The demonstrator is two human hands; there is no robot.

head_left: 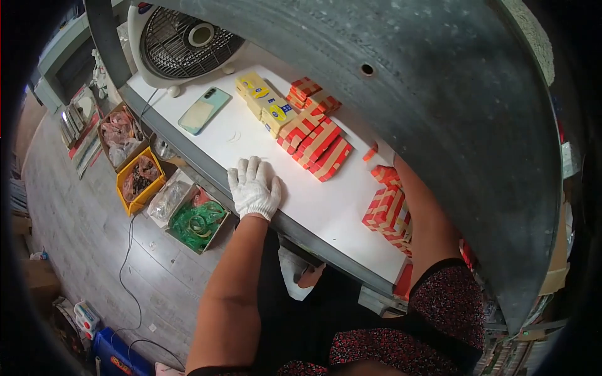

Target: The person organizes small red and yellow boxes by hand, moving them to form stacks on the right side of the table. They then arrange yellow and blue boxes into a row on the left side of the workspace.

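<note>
My left hand [254, 187], in a white glove, lies flat on the white table [326, 207] near its front edge, fingers apart and holding nothing. My right hand [384, 152] reaches to the right under a large grey curved surface [439, 113]; only a bit of white glove shows, touching a stack of red and yellow striped boxes [387, 210]. Its fingers are hidden. A row of the same striped boxes [316, 143] lies mid-table, beyond my left hand.
Yellow boxes [266, 103], more striped boxes [307, 93], a phone [204, 109] and a white fan [185, 41] stand at the table's far end. On the floor left of the table are a yellow bin [139, 178] and open boxes with green bands [197, 222].
</note>
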